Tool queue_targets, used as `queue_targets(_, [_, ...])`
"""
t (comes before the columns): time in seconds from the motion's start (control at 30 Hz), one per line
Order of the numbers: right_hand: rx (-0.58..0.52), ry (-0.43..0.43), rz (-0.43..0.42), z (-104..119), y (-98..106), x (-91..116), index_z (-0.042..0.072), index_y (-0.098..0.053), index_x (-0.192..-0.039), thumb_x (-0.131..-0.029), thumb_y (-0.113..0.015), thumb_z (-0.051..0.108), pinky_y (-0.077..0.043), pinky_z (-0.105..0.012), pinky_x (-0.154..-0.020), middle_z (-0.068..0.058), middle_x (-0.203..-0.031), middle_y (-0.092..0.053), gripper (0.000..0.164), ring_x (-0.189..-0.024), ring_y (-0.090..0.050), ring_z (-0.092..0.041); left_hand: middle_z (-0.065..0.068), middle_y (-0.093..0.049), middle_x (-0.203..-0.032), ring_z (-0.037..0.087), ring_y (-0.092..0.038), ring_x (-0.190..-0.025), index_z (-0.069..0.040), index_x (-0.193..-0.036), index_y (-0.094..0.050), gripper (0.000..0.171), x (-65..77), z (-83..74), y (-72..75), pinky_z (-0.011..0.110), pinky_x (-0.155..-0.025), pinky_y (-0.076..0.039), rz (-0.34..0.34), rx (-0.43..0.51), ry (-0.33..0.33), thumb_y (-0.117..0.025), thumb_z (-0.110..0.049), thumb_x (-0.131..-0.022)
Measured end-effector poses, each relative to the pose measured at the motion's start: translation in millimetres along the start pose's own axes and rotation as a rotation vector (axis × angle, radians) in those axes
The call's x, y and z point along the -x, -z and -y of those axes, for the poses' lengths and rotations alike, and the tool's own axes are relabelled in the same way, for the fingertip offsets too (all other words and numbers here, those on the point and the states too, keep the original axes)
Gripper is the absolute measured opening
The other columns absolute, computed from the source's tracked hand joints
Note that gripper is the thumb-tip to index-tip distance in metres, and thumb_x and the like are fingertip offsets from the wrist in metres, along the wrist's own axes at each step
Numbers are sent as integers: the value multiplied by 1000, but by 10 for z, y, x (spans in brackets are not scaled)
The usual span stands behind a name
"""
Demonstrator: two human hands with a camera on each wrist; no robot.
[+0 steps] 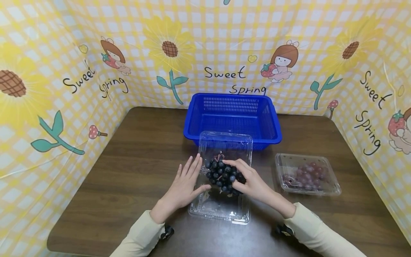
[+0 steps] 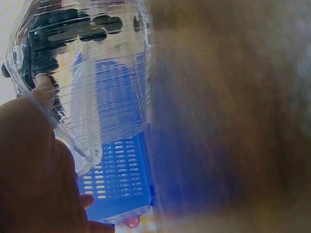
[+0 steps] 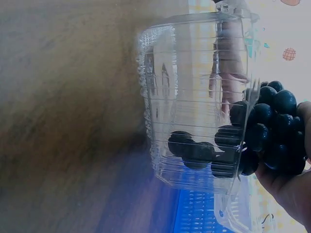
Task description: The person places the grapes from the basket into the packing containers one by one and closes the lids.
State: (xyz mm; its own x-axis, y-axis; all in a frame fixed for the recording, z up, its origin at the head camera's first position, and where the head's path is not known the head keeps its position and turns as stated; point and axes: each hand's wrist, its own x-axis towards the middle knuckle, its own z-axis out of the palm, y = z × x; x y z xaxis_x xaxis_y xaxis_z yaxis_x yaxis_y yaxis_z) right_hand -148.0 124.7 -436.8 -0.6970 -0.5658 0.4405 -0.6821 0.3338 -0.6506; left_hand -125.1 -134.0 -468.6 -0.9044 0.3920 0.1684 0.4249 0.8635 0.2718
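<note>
A bunch of dark grapes (image 1: 221,175) lies partly in a clear plastic box (image 1: 218,210) whose lid is folded back. My right hand (image 1: 255,182) grips the bunch from its right side, thumb below and fingers above. In the right wrist view, the upper grapes (image 3: 272,126) stand above the box's rim, while a few hang inside it. Along the box's left edge, my left hand (image 1: 184,185) rests with straight fingers, its thumb reaching over the rim. Seen in the left wrist view, that hand (image 2: 34,150) is close against the box's wall.
Behind the clear box stands a blue plastic basket (image 1: 232,125), its front rim overlapped by the folded-back lid (image 1: 226,141). On the right, a closed clear box (image 1: 308,175) holds reddish grapes (image 1: 310,175). Everything stands on a brown wooden table (image 1: 128,160) enclosed by yellow checked cloth.
</note>
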Motion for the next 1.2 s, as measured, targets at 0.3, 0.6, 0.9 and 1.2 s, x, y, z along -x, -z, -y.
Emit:
queue_targets(0.3, [-5, 18, 7, -41, -59, 42, 14, -47, -134, -73, -62, -4, -47, -27, -71, 1, -110, -54, 65, -87, -48, -11, 2, -1, -157, 27, -1, -143, -10, -150, -7, 89, -14, 9, 2, 60, -109, -14, -20, -26, -23, -41, -64, -88])
queue_targets(0.6, [11, 22, 22, -98, -79, 55, 17, -45, -136, -75, -59, -2, -48, -27, -72, 1, -110, -54, 65, -87, -48, -10, 0, 0, -157, 25, 3, -143, -14, -150, -4, 87, -10, 5, 33, 59, -109, -16, -9, -47, -22, -42, -63, -88])
queue_targets(0.9, [23, 50, 39, -101, -94, 80, 15, -44, -136, -77, -59, 1, -49, -28, -76, 0, -112, -54, 63, -89, -49, -10, 3, 1, -157, 26, 1, -143, -15, -150, -4, 84, -4, -20, 38, 59, -110, -14, 8, -25, -29, -38, -62, -90])
queue_targets(1.2, [-3, 113, 142, -135, -102, 130, 15, -42, -138, -81, -61, 5, -50, -35, -89, -2, -123, -51, 61, -106, -52, -13, 4, 1, -157, 27, -2, -143, -15, -150, -4, 83, -8, -21, 26, 59, -109, -15, 7, -6, -38, -36, -63, -90])
